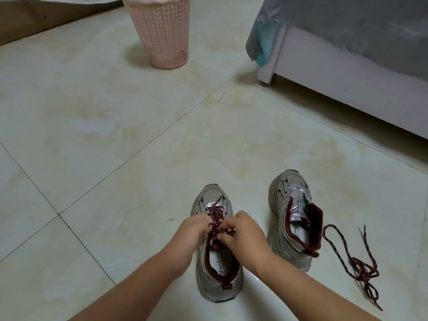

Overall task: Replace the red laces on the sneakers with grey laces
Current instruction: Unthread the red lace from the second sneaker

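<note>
Two sneakers on my pale tiled floor, toes pointing away, pink basket (pixel 159 31) and bed frame (pixel 347 89) beyond. My left hand (pixel 193 230) and right hand (pixel 243 230) pinch the red lace (pixel 216 216) on the left sneaker (pixel 217 286); right sneaker (pixel 294 216) just beside, pulled-out lace (pixel 356 262) further right.

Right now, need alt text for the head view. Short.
Both hands, left hand and right hand, pinch the red lace on the left sneaker on a tiled floor. The right sneaker is unlaced, a loose red lace beside it.
</note>
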{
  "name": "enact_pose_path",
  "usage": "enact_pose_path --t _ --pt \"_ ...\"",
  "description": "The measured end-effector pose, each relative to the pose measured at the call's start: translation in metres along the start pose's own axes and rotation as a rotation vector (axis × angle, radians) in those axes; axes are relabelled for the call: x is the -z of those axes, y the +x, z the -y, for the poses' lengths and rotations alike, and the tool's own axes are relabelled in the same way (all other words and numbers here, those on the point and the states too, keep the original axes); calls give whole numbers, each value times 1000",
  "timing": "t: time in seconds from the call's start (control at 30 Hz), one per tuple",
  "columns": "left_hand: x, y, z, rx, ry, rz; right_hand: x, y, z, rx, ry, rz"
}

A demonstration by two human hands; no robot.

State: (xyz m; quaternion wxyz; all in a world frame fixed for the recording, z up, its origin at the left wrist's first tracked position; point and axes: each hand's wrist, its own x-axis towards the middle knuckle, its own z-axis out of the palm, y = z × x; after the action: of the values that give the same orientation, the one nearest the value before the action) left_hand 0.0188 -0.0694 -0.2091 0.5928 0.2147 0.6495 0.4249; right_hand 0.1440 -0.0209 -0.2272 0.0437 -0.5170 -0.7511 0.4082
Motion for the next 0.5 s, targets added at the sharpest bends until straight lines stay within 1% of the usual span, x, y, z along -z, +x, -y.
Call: enact_pose_path --t 0.07,0.13,0.2,0.27,0.33,0.4,0.43,0.47,0.5 --pt "6 -3 -2 -2 -24 28 4 -1 1 24 13 -12" --pt "12 -5 0 5 -54 31 8 -4 1 61 30 31" --pt "19 -4 3 38 -159 37 14 -6 0 98 72 85" --pt "25 -2 3 65 -289 1 20 -7 -3 79 235 114" --pt "31 3 4 101 -316 -94 27 -8 -4 -29 486 134" --pt "37 10 5 121 -333 -231 34 -9 -5 -172 609 108" --pt "41 13 6 143 -358 -303 39 -9 -6 -232 625 82" --pt "45 17 8 169 -354 -366 42 -9 -7 -287 589 50" --pt "49 19 10 205 -304 -420 46 -9 -10 -331 456 33"
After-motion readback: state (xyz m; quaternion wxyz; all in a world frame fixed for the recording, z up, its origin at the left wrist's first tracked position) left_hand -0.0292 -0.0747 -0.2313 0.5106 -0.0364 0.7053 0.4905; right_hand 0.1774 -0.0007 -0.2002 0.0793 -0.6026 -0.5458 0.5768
